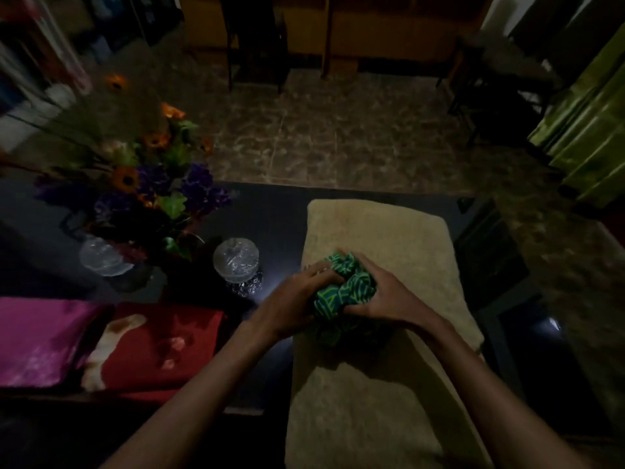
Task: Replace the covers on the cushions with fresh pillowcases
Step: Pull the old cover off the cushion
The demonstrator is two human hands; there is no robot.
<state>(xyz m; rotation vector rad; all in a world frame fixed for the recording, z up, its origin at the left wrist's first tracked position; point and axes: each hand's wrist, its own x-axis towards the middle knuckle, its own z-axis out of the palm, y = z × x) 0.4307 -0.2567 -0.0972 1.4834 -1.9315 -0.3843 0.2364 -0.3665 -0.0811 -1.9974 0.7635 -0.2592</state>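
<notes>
A bare beige cushion (pixel 382 238) lies lengthwise on the dark table, running from the far edge toward me. On its middle sits a bunched green pillowcase with a lighter line pattern (pixel 345 292). My left hand (pixel 291 299) grips the bundle from the left, fingers curled into the cloth. From the right my right hand (pixel 385 296) holds the same bundle. Part of the cloth hangs in shadow under my wrists.
A red cloth (pixel 159 346) and a magenta cloth (pixel 40 336) lie at the near left. A vase of orange and purple flowers (pixel 142 184) and a glass jar (pixel 236 262) stand left of the cushion. Chairs and tiled floor lie beyond the table (pixel 270 211).
</notes>
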